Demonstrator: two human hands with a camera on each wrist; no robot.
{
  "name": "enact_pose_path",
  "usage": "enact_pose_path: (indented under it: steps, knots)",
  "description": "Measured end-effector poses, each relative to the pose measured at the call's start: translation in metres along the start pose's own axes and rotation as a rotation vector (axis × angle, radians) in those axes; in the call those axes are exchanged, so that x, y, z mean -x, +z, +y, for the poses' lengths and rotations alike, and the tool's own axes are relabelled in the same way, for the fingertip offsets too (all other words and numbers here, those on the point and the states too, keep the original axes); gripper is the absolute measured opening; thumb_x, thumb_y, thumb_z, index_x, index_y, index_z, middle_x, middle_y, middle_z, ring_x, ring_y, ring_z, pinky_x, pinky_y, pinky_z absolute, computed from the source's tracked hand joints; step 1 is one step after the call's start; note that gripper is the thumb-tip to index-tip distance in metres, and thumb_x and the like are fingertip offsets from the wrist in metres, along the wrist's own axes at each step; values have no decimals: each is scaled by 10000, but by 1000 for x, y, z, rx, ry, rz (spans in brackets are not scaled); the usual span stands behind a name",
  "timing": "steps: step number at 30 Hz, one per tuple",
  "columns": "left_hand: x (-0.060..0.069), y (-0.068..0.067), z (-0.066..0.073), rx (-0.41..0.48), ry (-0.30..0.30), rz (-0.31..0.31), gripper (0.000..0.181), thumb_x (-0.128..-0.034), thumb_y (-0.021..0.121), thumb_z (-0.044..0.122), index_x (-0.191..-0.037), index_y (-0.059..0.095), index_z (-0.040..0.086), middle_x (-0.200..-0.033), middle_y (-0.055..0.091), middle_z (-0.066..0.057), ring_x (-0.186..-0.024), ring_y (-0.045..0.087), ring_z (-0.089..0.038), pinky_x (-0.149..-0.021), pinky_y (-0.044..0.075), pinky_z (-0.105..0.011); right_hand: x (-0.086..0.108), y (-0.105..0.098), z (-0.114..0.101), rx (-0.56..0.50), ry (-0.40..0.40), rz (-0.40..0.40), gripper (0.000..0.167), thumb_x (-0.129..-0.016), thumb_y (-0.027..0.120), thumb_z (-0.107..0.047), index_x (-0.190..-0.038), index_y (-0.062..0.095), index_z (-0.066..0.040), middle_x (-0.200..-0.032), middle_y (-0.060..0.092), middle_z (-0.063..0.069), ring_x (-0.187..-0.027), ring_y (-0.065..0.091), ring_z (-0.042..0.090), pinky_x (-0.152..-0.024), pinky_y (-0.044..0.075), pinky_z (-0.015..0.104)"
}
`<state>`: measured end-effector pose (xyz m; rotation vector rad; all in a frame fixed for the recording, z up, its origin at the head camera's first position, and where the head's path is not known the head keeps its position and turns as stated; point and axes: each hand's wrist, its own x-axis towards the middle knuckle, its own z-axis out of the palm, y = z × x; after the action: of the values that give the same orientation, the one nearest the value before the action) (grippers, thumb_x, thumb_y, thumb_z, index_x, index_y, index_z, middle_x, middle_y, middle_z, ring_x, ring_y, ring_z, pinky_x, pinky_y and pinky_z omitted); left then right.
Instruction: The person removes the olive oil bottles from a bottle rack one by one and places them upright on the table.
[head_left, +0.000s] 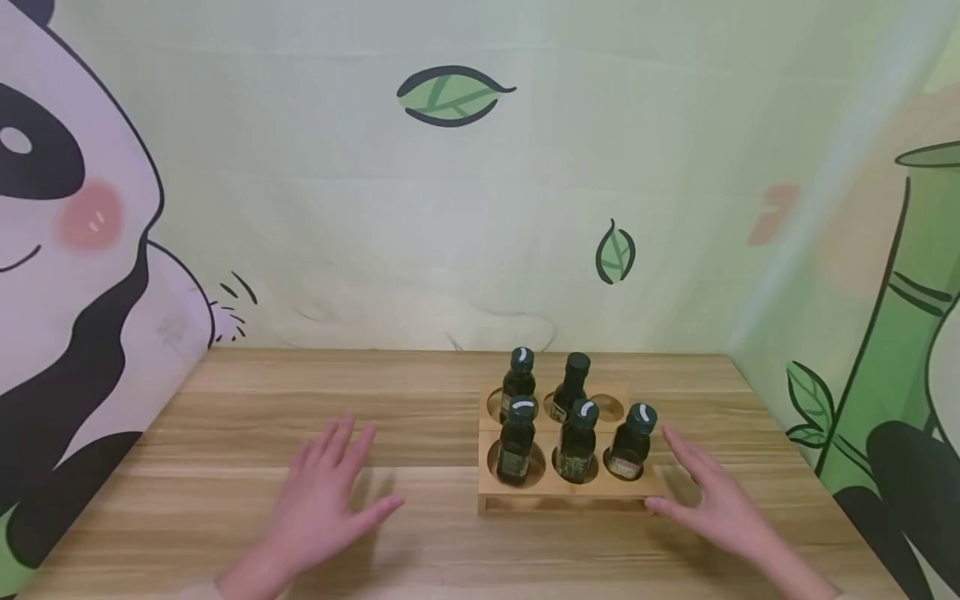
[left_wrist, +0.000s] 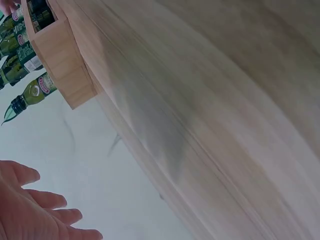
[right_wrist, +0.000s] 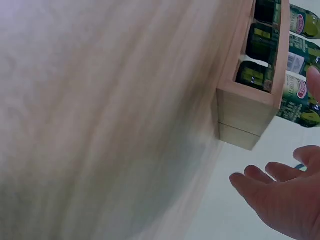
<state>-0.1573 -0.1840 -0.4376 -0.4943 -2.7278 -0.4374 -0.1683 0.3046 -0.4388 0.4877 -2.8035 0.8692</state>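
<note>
Rack (head_left: 550, 446) w/ five bottles is standing on table (head_left: 420, 537), R of centre, btwn the two hands & nearer the R one. Near row is holding three: near-L bottle (head_left: 516, 450), near-mid bottle (head_left: 577, 446) & near-R bottle (head_left: 630, 446), each sitting in its own round hole; near-R bottle is leaning slightly to R. Far row is holding two: far-L bottle (head_left: 517, 385) & far-mid bottle (head_left: 572, 392); at its R end a round hole (head_left: 607, 407) is showing. Caps are appearing dark, most w/ a pale curved mark on top; green glass & labels are showing in both wrist views.

L hand (head_left: 318, 496) is hovering above table, L of rack & well apart from it. Fingers are spreading, thumb is pointing R; grip is apart. R hand (head_left: 712, 496) is hovering just beside rack's near-R corner, fingers extending toward the far side, thumb reaching L; grip is apart here too. Thumb tip is overlapping the corner in head view; whether it is touching, cannot tell.

Behind table, a pale green backdrop (head_left: 300, 167) is hanging, its print showing a panda (head_left: 112, 150) at L, an upper leaf (head_left: 450, 97) & lower leaf (head_left: 615, 254) mid-scene, plus bamboo (head_left: 892, 367) at R. Table is showing light wood grain.
</note>
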Motion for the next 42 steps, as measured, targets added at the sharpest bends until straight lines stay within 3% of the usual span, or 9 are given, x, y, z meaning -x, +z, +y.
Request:
enact_pose_path:
  steps: [4,9,17,24,29,33,42]
  knots:
    - [-3,2,6,44,19,33,912,-845,683,601,-1493,397,27,-1551,297,-250,-1419,260,-457,-1107,198,-673,2,4,1,-53,29,-7,969,-809,828,-328,-1554,276,-47,-1512,316,321,-1249,454,532,-904,498,583]
    - [-4,4,13,110,23,57,912,-843,697,580,-1497,391,23,-1555,304,-230,-1412,285,-444,-1106,230,-650,3,8,-2,-117,67,-12,942,-816,826,-299,-1552,290,-58,-1480,363,324,-1165,550,501,-874,533,524]
    - [-5,12,21,144,32,49,911,-850,694,577,-1498,385,17,-1558,307,-214,-1408,302,-431,-1095,270,-629,1,10,-5,-280,146,-22,892,-835,810,-230,-1533,301,-7,-1454,389,337,-1176,549,494,-868,548,449]
    - [-10,17,30,188,53,58,890,-853,706,541,-1488,394,0,-1548,318,-225,-1398,317,-444,-1084,280,-630,0,12,-5,-272,205,-32,817,-859,787,-261,-1515,361,-27,-1432,454,284,-1148,592,442,-876,549,462]
    - [-17,22,38,224,52,63,902,-853,704,547,-1506,372,22,-1553,319,-205,-1392,331,-443,-1078,297,-628,2,15,-5,-274,195,-12,733,-871,774,-211,-1481,418,-17,-1392,492,294,-1086,635,410,-859,560,443]
    - [-22,26,44,256,38,72,921,-844,703,566,-1517,361,41,-1554,338,-180,-1383,352,-434,-1073,315,-623,2,18,-5,-273,196,2,675,-878,767,-184,-1450,460,1,-1393,495,285,-1059,652,386,-883,539,496]
    - [-34,34,58,302,13,67,908,-841,712,544,-1513,369,38,-1545,366,-156,-1381,367,-412,-1060,335,-621,2,20,-7,-258,281,-37,670,-898,751,-239,-1441,457,23,-1444,447,266,-1120,620,399,-946,499,513]
